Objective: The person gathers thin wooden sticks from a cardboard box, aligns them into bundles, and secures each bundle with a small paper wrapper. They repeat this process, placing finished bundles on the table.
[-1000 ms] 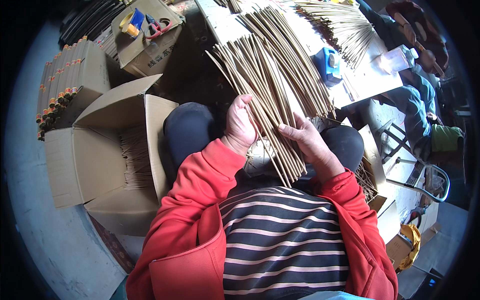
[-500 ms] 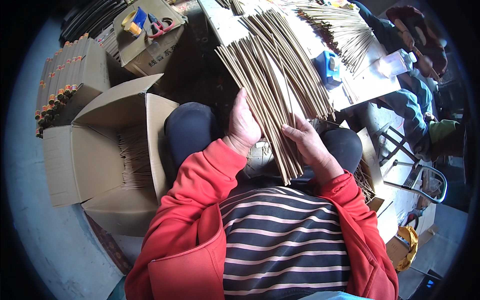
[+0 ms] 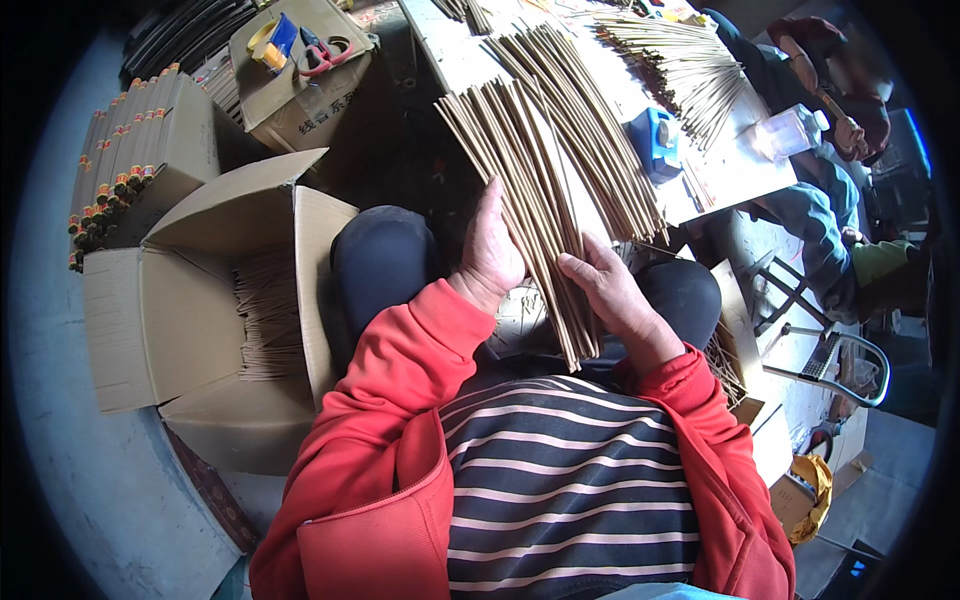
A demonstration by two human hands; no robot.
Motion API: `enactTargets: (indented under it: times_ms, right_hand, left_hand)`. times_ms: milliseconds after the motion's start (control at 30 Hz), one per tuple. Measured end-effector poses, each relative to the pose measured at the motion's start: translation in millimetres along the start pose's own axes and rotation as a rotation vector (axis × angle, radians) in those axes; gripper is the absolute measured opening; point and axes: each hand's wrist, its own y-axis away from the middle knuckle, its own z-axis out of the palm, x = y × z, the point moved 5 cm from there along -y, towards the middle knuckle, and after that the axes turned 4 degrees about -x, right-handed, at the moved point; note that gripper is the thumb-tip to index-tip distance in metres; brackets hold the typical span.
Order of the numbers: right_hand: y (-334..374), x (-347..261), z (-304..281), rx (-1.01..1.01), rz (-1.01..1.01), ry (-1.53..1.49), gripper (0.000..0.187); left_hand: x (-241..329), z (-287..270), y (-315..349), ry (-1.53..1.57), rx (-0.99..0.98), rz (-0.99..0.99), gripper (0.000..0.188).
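A flat fan of long tan sticks (image 3: 520, 180) stands tilted over my lap, its lower ends near my stomach. My left hand (image 3: 490, 255) grips its left edge, fingers wrapped behind the sticks. On the right side my right hand (image 3: 608, 290) presses against the lower part of the same bundle. A second bundle of tan sticks (image 3: 590, 120) lies just behind it on the white table (image 3: 730, 175). My red sleeves and striped shirt fill the lower picture.
An open cardboard box (image 3: 190, 310) holding more sticks sits at my left. Behind it are a stack of slim boxes (image 3: 130, 150) and a box with scissors and tape (image 3: 300, 55). A blue tape dispenser (image 3: 657, 140), loose sticks (image 3: 680, 60) and another person (image 3: 830, 90) are at the table's right.
The stick bundle has shifted slightly upright and my left hand has slid a little higher along its left edge. My right hand keeps its place.
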Motion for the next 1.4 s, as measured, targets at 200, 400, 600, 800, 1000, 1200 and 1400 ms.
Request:
enactTargets:
  times_ms: [200,400,600,800,1000,1200,1400]
  right_hand:
    - [4.4,-24.8,18.0,0.058,-0.147,0.676,0.057]
    - [16.7,-36.9,37.6,0.029,-0.212,1.152,0.069]
    - [22.5,-40.1,34.2,0.028,-0.365,0.953,0.062]
    - [11.8,-12.2,14.7,0.033,0.022,0.079,0.054]
    - [20.2,-11.0,30.7,-0.203,0.297,-0.360,0.040]
    - [25.5,-24.6,28.5,-0.332,0.296,-0.386,0.044]
    - [12.2,-53.9,12.9,0.071,-0.021,0.623,0.032]
  left_hand:
    - [-3.7,-8.1,-1.3,-0.015,0.063,-0.042,0.046]
    - [-3.6,-13.5,-0.5,-0.084,0.137,-0.055,0.030]
    - [8.4,-2.1,1.4,-0.303,0.082,0.004,0.014]
    - [10.3,2.2,0.8,-0.261,0.062,0.079,0.014]
    - [17.2,15.8,-0.1,-0.171,-0.089,0.034,0.026]
    - [60.8,44.8,-30.7,0.019,-0.234,0.024,0.037]
    - [81.9,81.3,-47.5,-0.471,-0.007,0.278,0.028]
